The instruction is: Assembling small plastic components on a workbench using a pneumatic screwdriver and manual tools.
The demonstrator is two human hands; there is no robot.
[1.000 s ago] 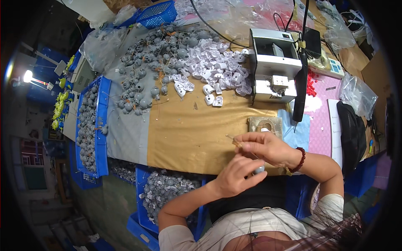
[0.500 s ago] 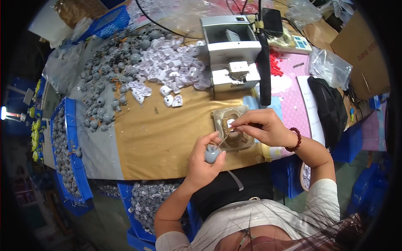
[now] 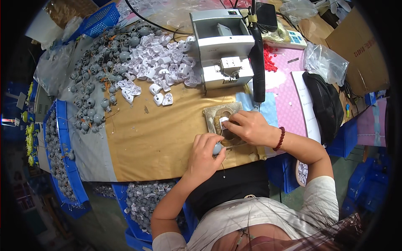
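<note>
Tan cloth [image 3: 150,146] lies spread before me. The left hand [image 3: 203,157] holds a grey ball [image 3: 217,148] near the hollowed block [image 3: 212,113], where the right hand [image 3: 252,128] is narrowed over a small white piece [image 3: 223,120]; whether gripping, I can't tell. The ball looks light, hard and slippery, best cupped around its sides.

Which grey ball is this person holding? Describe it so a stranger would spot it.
Start with the big brown table covering and follow it toward its near edge. There, near the square hollowed block, the left hand grips one round grey ball. Other grey balls lie in heaps; this one alone is held.
</note>
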